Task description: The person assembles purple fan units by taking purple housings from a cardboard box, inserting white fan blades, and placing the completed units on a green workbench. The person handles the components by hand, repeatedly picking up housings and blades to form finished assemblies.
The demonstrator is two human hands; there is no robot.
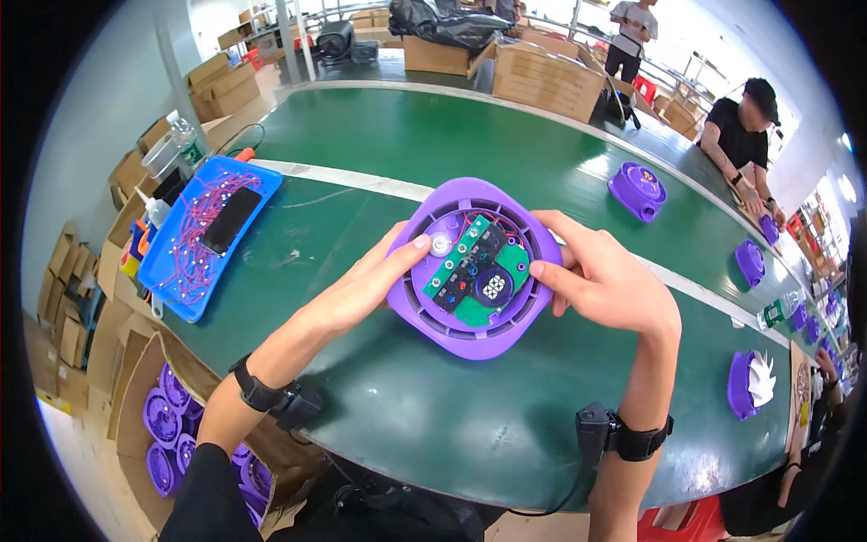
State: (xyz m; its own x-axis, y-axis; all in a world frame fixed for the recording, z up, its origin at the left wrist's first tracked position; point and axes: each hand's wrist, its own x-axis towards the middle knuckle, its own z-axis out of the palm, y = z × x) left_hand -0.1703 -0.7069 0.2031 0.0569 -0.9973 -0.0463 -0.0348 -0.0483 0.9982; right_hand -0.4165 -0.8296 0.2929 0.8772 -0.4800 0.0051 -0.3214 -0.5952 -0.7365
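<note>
Between my two hands is a purple plastic housing, held over the green table with its open side facing me. Inside it sits a green circuit board with a small round digit display, several buttons or pads and thin red wires. My left hand grips the left rim, its thumb resting by a small round silvery part. On the right rim, my right hand is closed, with the thumb over the board's edge and the fingers behind the housing.
At left, a blue tray holds red-wired parts and a dark phone-like slab. A carton of purple housings stands below it. More purple housings lie along the belt at right. A co-worker works across the table.
</note>
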